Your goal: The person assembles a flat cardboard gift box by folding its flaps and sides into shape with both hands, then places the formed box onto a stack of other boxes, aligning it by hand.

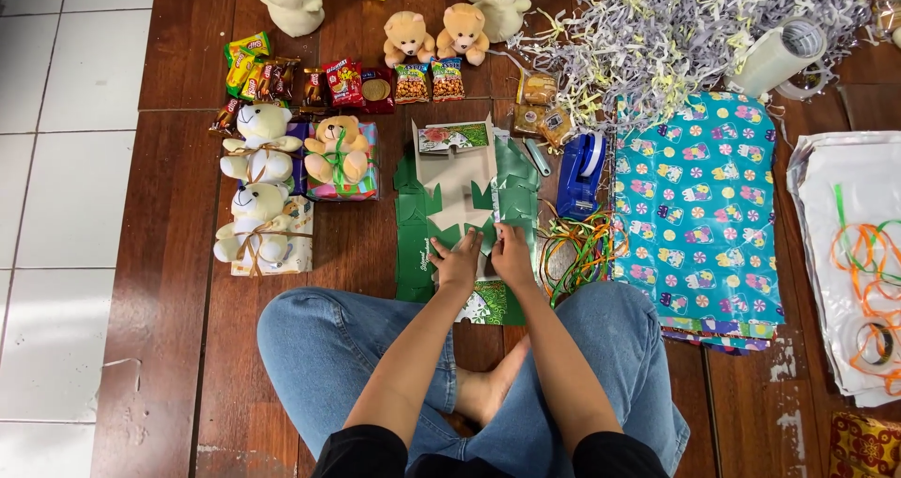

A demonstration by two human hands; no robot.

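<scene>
On the wood floor, mid-way between my knees and the far toy row, I've got the green box flat & only part-folded: one cream inner panel stands up at its far end, the rest lies spread out. I judge abt halfway w/ this one. Three wrapped boxes w/ bears sit done toward the floor's left edge. Left hand & right hand press side by side on the near flap, fingers curled down on the card, pinning it, not lifting. Tape dispenser & ribbon lie just right, untouched.
</scene>
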